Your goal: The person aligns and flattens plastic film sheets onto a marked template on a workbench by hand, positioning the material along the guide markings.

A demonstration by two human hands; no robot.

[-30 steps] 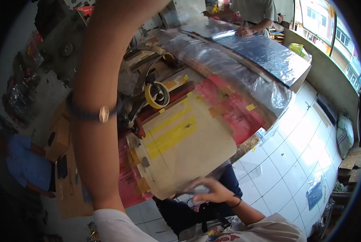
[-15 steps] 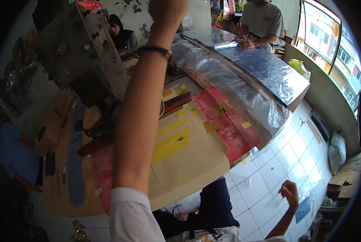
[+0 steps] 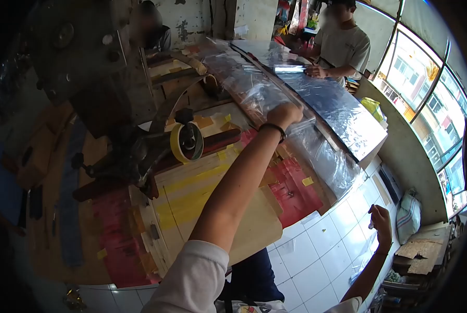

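Note:
My left hand is curled closed over the clear plastic sheeting at the far side of the worktable. What its fingers grip, if anything, is hidden. My right hand hangs out to the right above the tiled floor, fingers folded around something small and pale that I cannot make out. Under my left forearm lies a tan board with yellow tape strips. A red patch with tape scraps borders it on the right. A yellow tape roll sits on the dark machine.
A large dark metal machine rises at the left. Across the table, a person in a light shirt has a hand on a shiny sheet. Another person is behind the machine. A white sack stands by the right wall.
My left hand has come down from the top of the view to the plastic sheeting, towards the right. A pale bit now shows at my right hand. The view has shifted.

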